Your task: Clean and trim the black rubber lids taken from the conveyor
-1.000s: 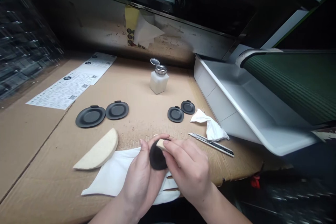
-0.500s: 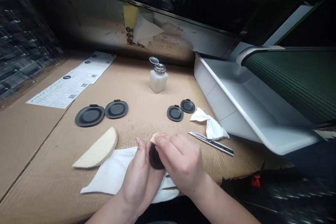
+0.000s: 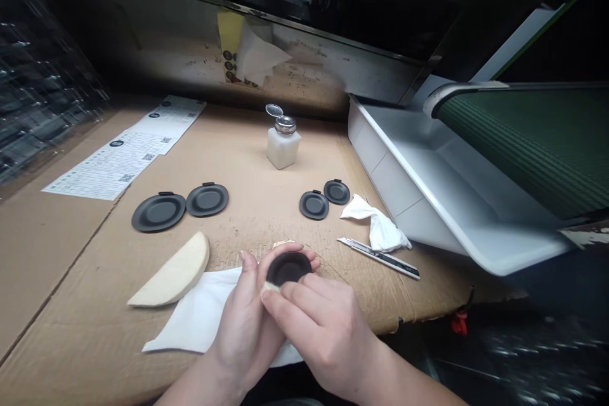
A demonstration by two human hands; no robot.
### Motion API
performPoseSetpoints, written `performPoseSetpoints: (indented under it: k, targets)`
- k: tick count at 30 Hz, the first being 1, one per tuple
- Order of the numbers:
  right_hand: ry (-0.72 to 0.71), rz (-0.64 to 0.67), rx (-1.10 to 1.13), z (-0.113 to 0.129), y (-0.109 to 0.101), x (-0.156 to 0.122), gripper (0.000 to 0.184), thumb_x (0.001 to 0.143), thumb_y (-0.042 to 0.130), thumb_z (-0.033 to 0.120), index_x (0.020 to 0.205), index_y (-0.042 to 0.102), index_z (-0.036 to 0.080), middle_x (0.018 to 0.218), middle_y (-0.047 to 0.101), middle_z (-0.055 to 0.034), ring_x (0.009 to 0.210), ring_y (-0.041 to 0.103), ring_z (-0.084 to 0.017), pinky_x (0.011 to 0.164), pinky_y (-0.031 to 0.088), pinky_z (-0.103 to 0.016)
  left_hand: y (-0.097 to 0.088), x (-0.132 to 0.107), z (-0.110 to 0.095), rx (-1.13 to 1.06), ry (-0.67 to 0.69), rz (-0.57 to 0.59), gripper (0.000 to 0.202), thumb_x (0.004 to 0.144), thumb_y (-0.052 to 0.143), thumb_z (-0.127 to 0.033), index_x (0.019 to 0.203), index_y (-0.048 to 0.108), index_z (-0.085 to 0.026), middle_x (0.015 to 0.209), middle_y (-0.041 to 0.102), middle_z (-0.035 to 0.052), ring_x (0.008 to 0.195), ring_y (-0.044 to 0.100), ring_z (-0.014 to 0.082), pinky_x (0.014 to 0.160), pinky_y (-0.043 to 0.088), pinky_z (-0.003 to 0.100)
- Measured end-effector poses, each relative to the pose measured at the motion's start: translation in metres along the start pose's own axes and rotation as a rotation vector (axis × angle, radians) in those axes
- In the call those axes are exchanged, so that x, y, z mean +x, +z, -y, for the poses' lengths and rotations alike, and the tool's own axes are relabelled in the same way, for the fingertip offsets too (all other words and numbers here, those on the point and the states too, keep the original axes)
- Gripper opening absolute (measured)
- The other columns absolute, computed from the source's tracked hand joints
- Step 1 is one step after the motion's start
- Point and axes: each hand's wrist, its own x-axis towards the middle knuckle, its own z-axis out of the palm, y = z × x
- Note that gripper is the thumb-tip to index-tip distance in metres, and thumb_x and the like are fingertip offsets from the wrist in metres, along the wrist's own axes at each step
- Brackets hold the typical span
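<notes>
In my left hand (image 3: 247, 323) lies a small round black lid (image 3: 288, 266), its dished face turned up, with my fingers curled behind it and the thumb raised at its left. My right hand (image 3: 323, 323) pinches a small cream pad (image 3: 270, 288), mostly hidden by the fingers, against the lid's near left rim. A cream half-disc pad (image 3: 174, 271) rests on the cardboard left of my hands. Under my hands and wrists spreads a white cloth (image 3: 204, 311).
Two larger black lids (image 3: 159, 211) lie left, two smaller ones (image 3: 314, 204) right. A pump bottle (image 3: 283, 147) with its cap raised stands behind. A crumpled white cloth (image 3: 380, 231), utility knife (image 3: 380, 259) and white bin (image 3: 413, 196) are right. Printed sheets (image 3: 114, 165) lie far left.
My right hand has moved down from the lid's far edge to its near left rim, with the cream pad. More of the lid's face shows now. The view has shifted slightly.
</notes>
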Motion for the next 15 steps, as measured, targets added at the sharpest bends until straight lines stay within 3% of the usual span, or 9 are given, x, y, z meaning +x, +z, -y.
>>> performPoseSetpoints:
  k: [3,7,10,15]
  targets:
    - [-0.011,0.061,0.034,-0.007,-0.013,-0.014,0.021,0.085,0.049,0.014,0.103,0.060,0.014,0.073,0.063,-0.0026,0.065,0.052,-0.013,0.056,0.042,-0.027,0.002,0.001,0.000,-0.009,-0.001,-0.027,0.056,0.084,0.036,-0.057,0.101,0.064,-0.012,0.100,0.066,0.0134,0.105,0.056,0.0273,0.099,0.035,0.041]
    - [0.199,-0.113,0.117,-0.026,-0.022,-0.015,0.019,0.083,0.054,0.011,0.100,0.060,0.017,0.082,0.066,-0.0029,0.073,0.059,-0.012,0.066,0.048,-0.025,0.005,0.003,0.000,-0.032,0.016,-0.020,0.051,0.086,0.036,-0.052,0.106,0.062,-0.014,0.101,0.067,0.0124,0.106,0.056,0.0265,0.098,0.035,0.042]
    - [0.349,-0.220,0.151,-0.023,-0.013,-0.006,0.018,0.082,0.055,0.013,0.098,0.061,0.018,0.087,0.067,-0.0034,0.081,0.061,-0.014,0.073,0.050,-0.026,0.005,0.003,0.000,-0.028,0.021,-0.023,0.049,0.087,0.035,-0.050,0.107,0.062,-0.015,0.104,0.066,0.0113,0.108,0.055,0.0252,0.099,0.035,0.040]
    - [0.381,-0.273,0.147,0.005,0.011,0.000,0.017,0.083,0.052,0.015,0.098,0.061,0.016,0.084,0.065,-0.0055,0.080,0.061,-0.016,0.074,0.051,-0.030,0.001,0.002,0.001,-0.017,0.036,-0.006,0.049,0.085,0.038,-0.052,0.104,0.063,-0.015,0.106,0.065,0.0115,0.113,0.051,0.0253,0.101,0.032,0.038]
